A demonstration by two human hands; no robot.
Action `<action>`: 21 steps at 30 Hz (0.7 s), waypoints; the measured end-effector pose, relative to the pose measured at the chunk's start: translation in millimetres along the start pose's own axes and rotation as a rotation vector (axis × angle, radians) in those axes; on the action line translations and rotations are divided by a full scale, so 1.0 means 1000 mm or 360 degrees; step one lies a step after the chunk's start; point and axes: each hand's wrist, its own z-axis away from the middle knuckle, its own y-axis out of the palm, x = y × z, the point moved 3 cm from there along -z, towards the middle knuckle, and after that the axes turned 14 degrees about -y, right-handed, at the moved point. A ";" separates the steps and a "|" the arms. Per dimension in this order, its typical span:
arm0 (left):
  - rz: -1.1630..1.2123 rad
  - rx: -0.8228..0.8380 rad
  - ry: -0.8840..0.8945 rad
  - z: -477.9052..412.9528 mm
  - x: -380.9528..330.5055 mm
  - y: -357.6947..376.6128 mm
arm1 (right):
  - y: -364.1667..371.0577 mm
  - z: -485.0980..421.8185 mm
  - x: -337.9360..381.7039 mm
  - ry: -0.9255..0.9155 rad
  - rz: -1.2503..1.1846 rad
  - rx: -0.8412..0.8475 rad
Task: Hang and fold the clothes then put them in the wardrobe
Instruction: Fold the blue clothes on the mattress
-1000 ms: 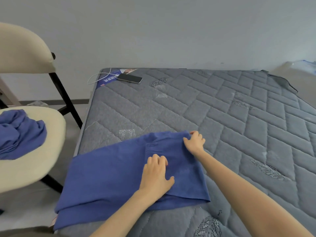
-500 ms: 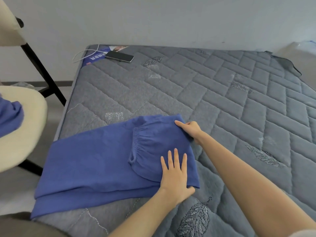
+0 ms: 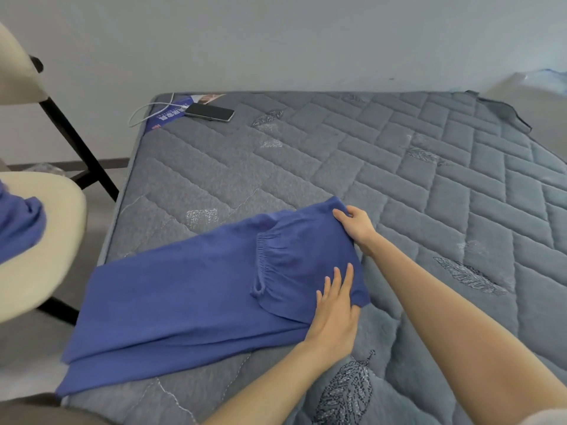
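The blue trousers (image 3: 184, 289) are laid part-folded on the mattress (image 3: 337, 142) and judged soft, light and limp. Their far corner is pinched in the grip of the right hand (image 3: 357, 225); the left hand (image 3: 336, 308) is pressed flat, grip wide. Folded edges are best taken.

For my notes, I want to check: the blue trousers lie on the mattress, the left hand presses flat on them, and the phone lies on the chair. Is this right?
Not quite. The head view shows the phone on the mattress, near its far left corner, not on the chair. The trousers and the left hand are as you say.
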 end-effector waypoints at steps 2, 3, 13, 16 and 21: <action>0.0344 0.0019 0.0037 0.003 -0.013 0.004 | -0.014 0.004 0.000 0.0035 -0.0130 -0.0093; 0.0515 0.0029 0.0033 0.006 -0.020 0.005 | -0.021 0.006 0.001 0.0056 -0.0207 -0.0149; 0.1037 -0.0198 -0.0097 0.029 0.006 -0.036 | 0.003 0.012 0.053 0.0065 -0.0717 -0.0222; 0.1155 -0.0148 -0.0264 0.039 0.035 -0.052 | 0.035 0.012 0.080 -0.0009 -0.0577 -0.0086; 0.1319 -0.0306 -0.0476 0.070 0.094 -0.069 | 0.099 0.021 0.118 -0.0146 -0.0209 0.0190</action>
